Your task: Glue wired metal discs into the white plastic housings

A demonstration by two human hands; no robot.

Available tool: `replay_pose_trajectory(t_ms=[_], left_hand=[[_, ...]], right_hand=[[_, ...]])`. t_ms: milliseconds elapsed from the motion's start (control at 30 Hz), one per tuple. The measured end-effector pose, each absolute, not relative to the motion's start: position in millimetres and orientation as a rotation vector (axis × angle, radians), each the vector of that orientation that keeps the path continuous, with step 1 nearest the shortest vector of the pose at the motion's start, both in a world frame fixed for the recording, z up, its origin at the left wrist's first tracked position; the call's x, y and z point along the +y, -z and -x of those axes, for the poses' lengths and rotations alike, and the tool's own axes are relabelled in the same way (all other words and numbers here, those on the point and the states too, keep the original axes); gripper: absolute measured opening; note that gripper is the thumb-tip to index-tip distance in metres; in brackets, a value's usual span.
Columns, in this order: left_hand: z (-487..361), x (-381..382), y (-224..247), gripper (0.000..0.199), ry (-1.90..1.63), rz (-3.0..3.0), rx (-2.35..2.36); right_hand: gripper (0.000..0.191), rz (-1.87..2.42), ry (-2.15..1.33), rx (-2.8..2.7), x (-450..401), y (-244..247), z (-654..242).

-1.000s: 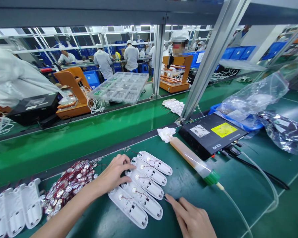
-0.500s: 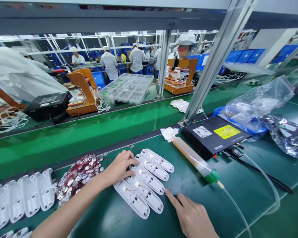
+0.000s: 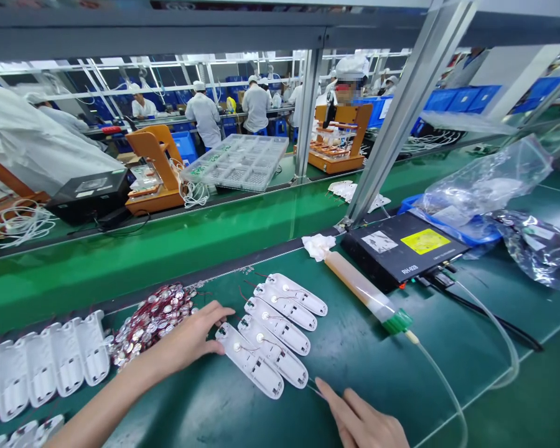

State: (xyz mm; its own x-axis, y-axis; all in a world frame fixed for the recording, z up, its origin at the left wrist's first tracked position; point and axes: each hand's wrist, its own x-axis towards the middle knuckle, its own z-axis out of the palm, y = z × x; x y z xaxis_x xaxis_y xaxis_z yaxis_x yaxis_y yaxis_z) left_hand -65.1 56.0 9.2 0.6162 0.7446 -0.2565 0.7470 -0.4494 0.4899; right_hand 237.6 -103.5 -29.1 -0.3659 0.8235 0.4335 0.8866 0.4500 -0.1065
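Observation:
Several white elongated housings, each with a round disc and thin wires, lie fanned side by side on the green mat. My left hand touches the upper left end of the nearest housing, thumb and fingers apart at its edge. My right hand is closed around a thin tool, whose tip is near the lower end of the second housing. Left of my left hand lies a pile of round discs with red wires. Another row of white housings is at the far left.
A glue syringe with a green cap and hose lies right of the housings, beside a black controller box. Behind are a blue tray with plastic bags, a metal post, and a green conveyor. People work beyond.
My left hand has moved left and down from the middle housings to the nearest one. My right hand has shifted slightly down and right. White pieces on the conveyor have moved right.

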Motion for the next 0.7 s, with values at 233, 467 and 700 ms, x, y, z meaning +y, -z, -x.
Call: replay_pose_trajectory(t_ms=[233,467,700], left_hand=[[49.2,37.3,-15.4,0.061,-0.033,-2.428,1.098],[35.2,41.4,-27.2,0.068,0.054,-2.555,1.030],[33.2,41.9,-28.3,0.059,0.064,-2.562,1.031]], right_hand=[[0.039,1.486,0.079,-2.242,-106.5,32.2,-237.3],[0.038,1.490,0.131,-2.208,-98.8,30.9,-236.2],[0.041,1.500,0.165,-2.257,-94.6,31.5,-238.2]])
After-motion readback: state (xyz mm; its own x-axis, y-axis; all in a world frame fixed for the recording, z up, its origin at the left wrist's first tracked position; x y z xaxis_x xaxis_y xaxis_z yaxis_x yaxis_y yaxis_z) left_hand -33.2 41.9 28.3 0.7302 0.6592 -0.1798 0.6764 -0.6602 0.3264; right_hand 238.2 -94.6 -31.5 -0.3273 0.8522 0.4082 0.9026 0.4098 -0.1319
